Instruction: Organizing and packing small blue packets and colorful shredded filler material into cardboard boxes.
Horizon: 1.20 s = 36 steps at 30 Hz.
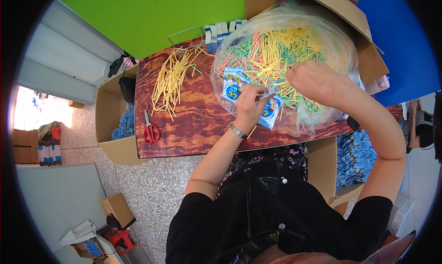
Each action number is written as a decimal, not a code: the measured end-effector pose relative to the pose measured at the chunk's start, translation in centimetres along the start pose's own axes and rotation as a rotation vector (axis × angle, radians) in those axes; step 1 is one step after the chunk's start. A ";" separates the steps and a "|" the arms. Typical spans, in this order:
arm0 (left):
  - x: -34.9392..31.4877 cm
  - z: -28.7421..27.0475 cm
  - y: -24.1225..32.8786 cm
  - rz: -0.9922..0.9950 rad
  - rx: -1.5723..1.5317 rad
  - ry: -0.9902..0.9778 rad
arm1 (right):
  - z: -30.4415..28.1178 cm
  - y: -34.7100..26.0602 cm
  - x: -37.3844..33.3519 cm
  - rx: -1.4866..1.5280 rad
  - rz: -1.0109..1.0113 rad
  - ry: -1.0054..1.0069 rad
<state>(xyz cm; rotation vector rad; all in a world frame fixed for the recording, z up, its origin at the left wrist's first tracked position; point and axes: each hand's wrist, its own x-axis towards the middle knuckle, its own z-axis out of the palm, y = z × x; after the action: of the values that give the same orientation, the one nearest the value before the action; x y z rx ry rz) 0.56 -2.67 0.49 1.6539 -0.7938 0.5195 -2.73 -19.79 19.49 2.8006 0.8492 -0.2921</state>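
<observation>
My left hand [250,106] is closed, pinching a small clear plastic piece [268,94] over the table's near side. To its right my right hand [314,81] is curled above a heap of short yellow, green and pink sticks [271,52]. What its fingers grip is hidden, though a pale yellow stick seems to run from them toward the left hand. The heap lies in a big clear plastic bag [338,48]. Blue-and-white printed packets [231,90] rest at the bag's left edge, and another packet [271,111] lies beside my left hand.
Long yellow sticks [171,82] lie loose on the brown wood-patterned table [193,133], with red-handled scissors [150,129] nearby. Small blue-and-white boxes [216,36] line the back. Cardboard boxes hold blue packets [123,123] on the left and more packets [355,160] on the right.
</observation>
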 end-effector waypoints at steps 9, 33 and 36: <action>-0.4 0.2 0.0 -0.027 -0.056 0.054 | 0.4 0.9 0.0 0.032 -0.034 -0.031; -1.8 -0.4 -3.7 -0.476 -0.548 -0.030 | 6.9 0.9 3.7 0.756 0.100 0.357; -2.5 -3.3 -5.9 -0.550 -0.075 -0.245 | 11.0 0.0 4.5 0.779 0.264 0.422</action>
<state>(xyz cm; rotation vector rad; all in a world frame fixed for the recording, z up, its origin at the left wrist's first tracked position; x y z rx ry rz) 3.52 1.65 -4.48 1.7919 -0.4878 -0.0991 -0.45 -20.14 7.84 3.7468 0.4760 0.0361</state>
